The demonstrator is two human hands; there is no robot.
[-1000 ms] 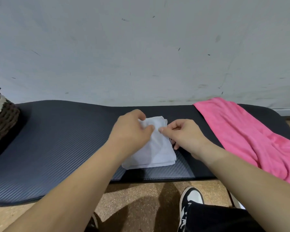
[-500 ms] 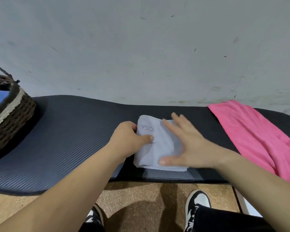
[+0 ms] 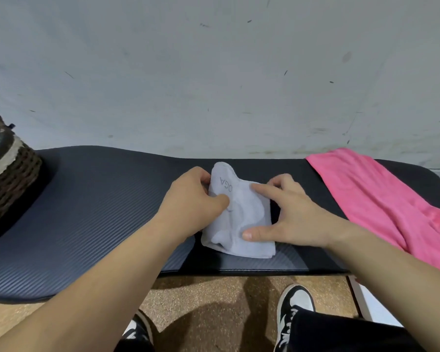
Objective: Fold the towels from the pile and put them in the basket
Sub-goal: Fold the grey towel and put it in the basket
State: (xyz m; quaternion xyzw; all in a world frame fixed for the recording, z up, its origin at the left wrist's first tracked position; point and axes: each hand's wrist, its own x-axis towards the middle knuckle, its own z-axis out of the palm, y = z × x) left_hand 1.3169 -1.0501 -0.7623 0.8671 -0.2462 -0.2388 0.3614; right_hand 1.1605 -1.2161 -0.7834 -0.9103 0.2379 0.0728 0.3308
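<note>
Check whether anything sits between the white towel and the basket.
Nothing visible does. The white towel, left hand and right hand on it, sits mid-mat; the mat runs bare leftward to the basket. The pink towel lies rightward, off that path.

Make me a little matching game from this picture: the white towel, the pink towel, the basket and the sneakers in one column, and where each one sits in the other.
Things
1. white towel
2. pink towel
3. basket
4. sneakers

Places
A. on the floor, below the near edge of the mat
B. at the mat's far left end
C. in the middle of the mat, touched by the left hand and the right hand
D. spread over the mat's right end

Pairs: 1-C, 2-D, 3-B, 4-A
</note>
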